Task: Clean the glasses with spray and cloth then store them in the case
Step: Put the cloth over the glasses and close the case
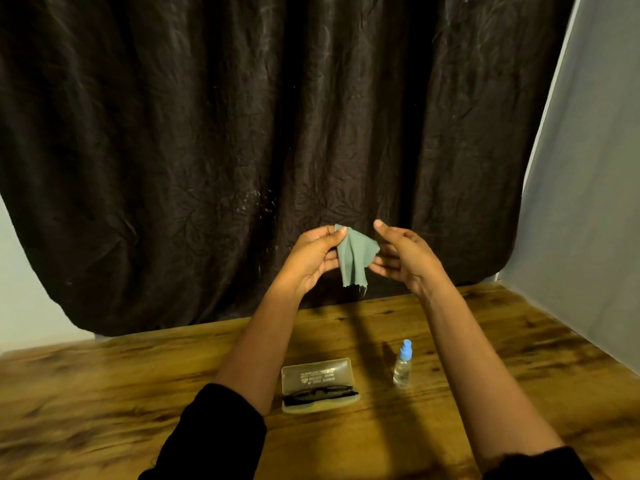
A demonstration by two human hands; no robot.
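- Dark brown curtain (277,133), crumpled and patterned, fills most of the upper frame, with pale wall (588,168) showing at the right edge.
- Wooden table (104,393) spreads across the lower frame, its grain streaked dark and golden.
- Both forearms rise from the bottom of the frame toward the centre, bare from the black sleeves (221,431) upward, hands lifted well above the tabletop in front of the curtain.
- Left hand (311,258), just left of centre, is pinched on the upper corner of the cloth between thumb and fingers, palm turned inward.
- Right hand (401,254), just right of centre, has its thumb pointing up and its fingers spread loosely; the fingertips meet the cloth's right edge, but whether they grip it I cannot tell.
- Grey-green cloth (353,254) hangs between the two hands, its lower end dangling free.
- Pale case (318,372) lies open on the table, lower centre, between the forearms.
- Black glasses (318,394) rest folded in the case's near half.
- Small spray bottle (403,363), clear with a blue top, stands upright just right of the case.
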